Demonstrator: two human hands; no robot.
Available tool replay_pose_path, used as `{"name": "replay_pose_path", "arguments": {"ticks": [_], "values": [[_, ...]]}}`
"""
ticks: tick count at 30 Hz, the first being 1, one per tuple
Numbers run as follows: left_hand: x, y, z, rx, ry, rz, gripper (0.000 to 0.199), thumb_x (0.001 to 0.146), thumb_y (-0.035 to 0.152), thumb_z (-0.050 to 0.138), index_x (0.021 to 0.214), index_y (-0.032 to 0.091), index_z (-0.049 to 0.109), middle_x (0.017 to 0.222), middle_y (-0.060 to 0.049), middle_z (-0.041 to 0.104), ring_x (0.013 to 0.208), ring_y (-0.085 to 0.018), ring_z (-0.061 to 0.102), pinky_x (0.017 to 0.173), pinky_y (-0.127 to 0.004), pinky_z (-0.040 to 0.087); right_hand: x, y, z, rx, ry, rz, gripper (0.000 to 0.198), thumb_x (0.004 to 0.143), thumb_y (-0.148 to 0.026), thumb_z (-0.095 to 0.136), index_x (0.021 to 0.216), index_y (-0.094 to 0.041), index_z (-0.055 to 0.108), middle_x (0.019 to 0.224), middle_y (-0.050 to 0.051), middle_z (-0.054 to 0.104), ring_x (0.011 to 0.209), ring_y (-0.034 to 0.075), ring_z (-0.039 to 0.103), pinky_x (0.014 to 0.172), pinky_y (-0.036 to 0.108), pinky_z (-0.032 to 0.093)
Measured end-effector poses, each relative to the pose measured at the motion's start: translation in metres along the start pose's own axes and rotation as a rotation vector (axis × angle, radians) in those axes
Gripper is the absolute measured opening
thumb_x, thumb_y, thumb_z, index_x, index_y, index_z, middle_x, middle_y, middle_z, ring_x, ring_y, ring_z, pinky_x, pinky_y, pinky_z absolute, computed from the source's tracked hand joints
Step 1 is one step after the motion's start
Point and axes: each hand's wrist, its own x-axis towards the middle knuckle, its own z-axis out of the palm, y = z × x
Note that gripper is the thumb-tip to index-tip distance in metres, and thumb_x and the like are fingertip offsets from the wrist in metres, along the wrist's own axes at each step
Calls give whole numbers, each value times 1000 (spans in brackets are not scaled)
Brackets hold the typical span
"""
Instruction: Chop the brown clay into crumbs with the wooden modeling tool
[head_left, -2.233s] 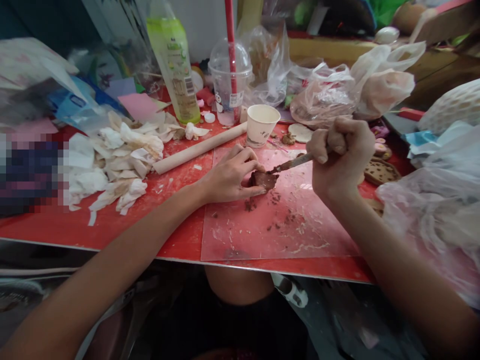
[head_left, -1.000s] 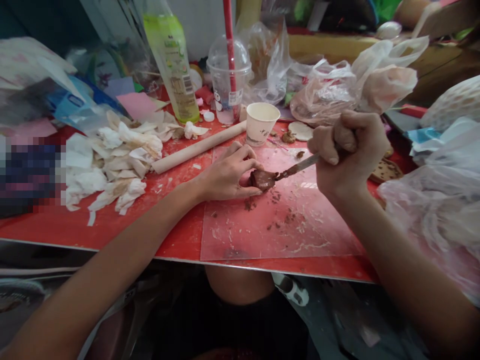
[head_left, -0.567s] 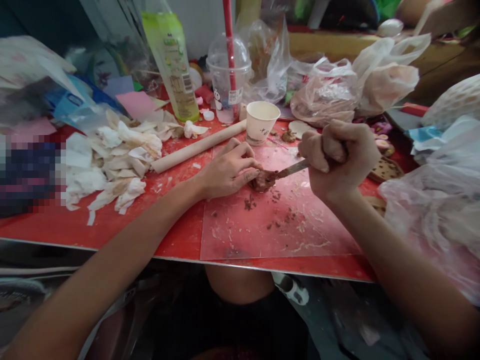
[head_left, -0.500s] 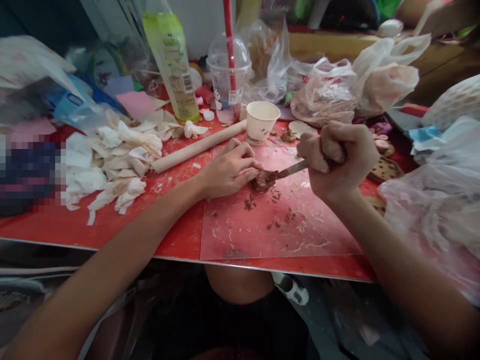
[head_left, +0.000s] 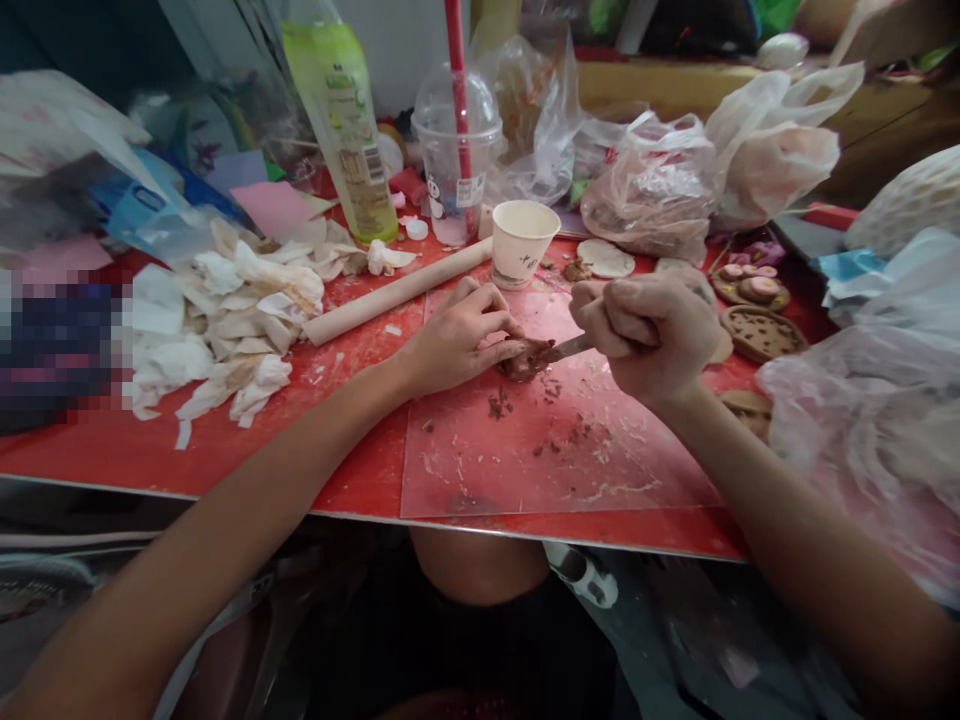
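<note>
A small dark brown lump of what looks like clay (head_left: 527, 362) rests on the clear plastic sheet (head_left: 480, 470). My left hand (head_left: 469, 335) pinches its left side between thumb and fingers. Wrapped in a fist, my right hand (head_left: 652, 335) grips a narrow flat blade (head_left: 572, 348), perhaps a knife, whose tip touches the right side of the lump. The tool's handle is hidden inside the fist. Dark crumbs (head_left: 546, 450) and pale shavings lie on the sheet just below the lump.
A paper cup (head_left: 523, 245) stands behind the hands, beside a pale rolling rod (head_left: 401, 292). Crumpled tissues (head_left: 240, 300) are heaped at left. Behind are a green bottle (head_left: 349, 140) and a domed plastic cup (head_left: 456, 170). Brown decorated discs (head_left: 766, 332) and plastic bags (head_left: 862, 410) lie at right.
My right hand has moved left and slightly down, bringing the blade further onto the brown lump. Less of the blade shows. My left hand has hardly moved.
</note>
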Motion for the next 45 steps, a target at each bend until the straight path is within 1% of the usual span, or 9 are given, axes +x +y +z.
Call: {"name": "replay_pose_path", "arguments": {"ticks": [9,18,22,24,28,30,35,41,45], "values": [[1,2,-3,-64,-44,-94,21,88,37,60,93,18,69,97,-6,59,97,-21,48,93,-39,40,-5,1,-3,-91,-210,12,48,82,-23,55,43,-20,26,43,-5,25,41,8,25,46,31,22],[1,5,0,-110,-25,-139,19,90,31,59,95,17,70,95,-4,58,95,-19,48,96,-37,38,-27,-3,19,-560,-749,-490,34,71,-9,47,52,-22,23,43,-5,30,49,11,17,51,31,23],[0,3,1,-139,-22,-186,19,89,32,60,95,18,70,96,-3,58,97,-18,48,98,-37,38,-36,-2,22,-626,-829,-529,30,67,-9,47,53,-23,25,45,-4,36,49,12,19,50,31,25],[0,2,0,-146,-22,-189,19,89,32,60,95,17,70,96,-4,58,98,-19,48,97,-37,38,-32,-1,16,-521,-659,-427,30,75,-11,46,53,-22,28,46,-4,35,48,11,24,50,30,26],[1,2,-2,-143,-47,-184,21,88,33,61,95,16,71,95,-5,58,97,-20,47,97,-37,37,-15,2,-2,-380,-7,12,31,86,-21,49,55,-20,47,53,-3,45,47,9,39,45,26,26],[2,3,-3,-141,-59,-189,21,88,34,61,92,15,71,95,-5,58,95,-19,47,97,-37,36,-9,1,-9,-409,150,220,30,86,-26,54,56,-19,53,50,-4,45,43,7,37,41,24,24],[3,4,-5,-127,-79,-208,22,88,35,61,91,15,70,96,-5,59,96,-19,47,96,-35,35,-1,-8,-15,-529,143,497,38,87,-22,50,50,-17,52,36,-4,37,35,5,30,37,23,17],[4,8,-6,-111,-100,-255,19,89,30,61,90,14,70,98,-6,59,99,-20,47,98,-37,34,7,0,-32,-244,143,874,39,89,-19,47,50,-17,47,40,-2,43,31,3,25,30,23,11],[4,8,-5,-103,-109,-284,19,89,31,60,89,15,70,100,-6,59,100,-21,46,98,-37,35,6,3,-43,-245,14,848,34,88,-24,53,54,-16,52,41,-1,47,32,4,34,30,22,20]]}}
